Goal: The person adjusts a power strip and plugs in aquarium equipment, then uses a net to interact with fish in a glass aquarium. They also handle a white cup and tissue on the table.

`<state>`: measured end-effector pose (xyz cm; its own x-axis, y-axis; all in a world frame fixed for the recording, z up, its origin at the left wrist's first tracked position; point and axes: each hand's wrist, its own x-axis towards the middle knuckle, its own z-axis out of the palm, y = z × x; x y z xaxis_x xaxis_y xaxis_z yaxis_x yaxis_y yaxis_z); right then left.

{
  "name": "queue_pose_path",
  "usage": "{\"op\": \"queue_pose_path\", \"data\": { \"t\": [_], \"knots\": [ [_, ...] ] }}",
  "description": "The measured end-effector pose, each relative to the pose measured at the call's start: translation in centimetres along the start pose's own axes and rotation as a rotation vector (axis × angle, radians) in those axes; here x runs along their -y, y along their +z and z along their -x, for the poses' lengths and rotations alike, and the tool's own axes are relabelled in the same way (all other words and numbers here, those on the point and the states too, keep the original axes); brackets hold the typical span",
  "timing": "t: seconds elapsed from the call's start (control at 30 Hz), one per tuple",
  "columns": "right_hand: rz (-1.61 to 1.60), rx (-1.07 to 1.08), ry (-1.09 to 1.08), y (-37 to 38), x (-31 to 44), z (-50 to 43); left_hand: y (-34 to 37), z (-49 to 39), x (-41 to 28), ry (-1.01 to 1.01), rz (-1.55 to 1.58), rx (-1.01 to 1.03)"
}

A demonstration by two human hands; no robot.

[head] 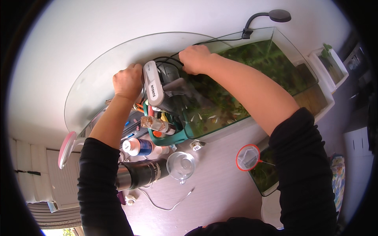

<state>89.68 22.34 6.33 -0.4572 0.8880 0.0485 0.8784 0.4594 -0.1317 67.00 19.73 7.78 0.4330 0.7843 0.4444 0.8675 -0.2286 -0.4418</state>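
A glass fish tank point(218, 97) with green plants and small pale fish stands before me. At its left end is a Sunsun aquarium filter point(154, 85) with a light casing and a dark transparent body. My left hand point(128, 80), fingers curled, is close to the filter's left side; what its fingers touch is hidden. My right hand point(195, 59) is curled above the tank's back left part, beside black cables point(168, 60). Whether it grips a cable cannot be made out. A clip-on lamp point(280, 15) is fixed to the back rim.
Near the front stand a glass cup point(180, 166), a dark thermos point(144, 174), a white bottle point(137, 147) and a green basket point(174, 140) of small containers. A red-rimmed net point(248, 157) lies by a smaller tank point(264, 174). A white cable point(165, 209) crosses the table.
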Motion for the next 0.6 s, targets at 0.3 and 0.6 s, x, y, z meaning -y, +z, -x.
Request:
{"op": "queue_pose_path", "data": {
  "t": [0.3, 0.6],
  "knots": [
    [-0.053, -0.089, -0.009, 0.71, -0.96, -0.1, -0.4, -0.07, -0.29, 0.009, 0.029, 0.012],
    [-0.043, -0.076, 0.034, 0.24, -0.95, 0.12, 0.12, -0.17, -0.18, 0.009, -0.003, 0.021]
  ]
}}
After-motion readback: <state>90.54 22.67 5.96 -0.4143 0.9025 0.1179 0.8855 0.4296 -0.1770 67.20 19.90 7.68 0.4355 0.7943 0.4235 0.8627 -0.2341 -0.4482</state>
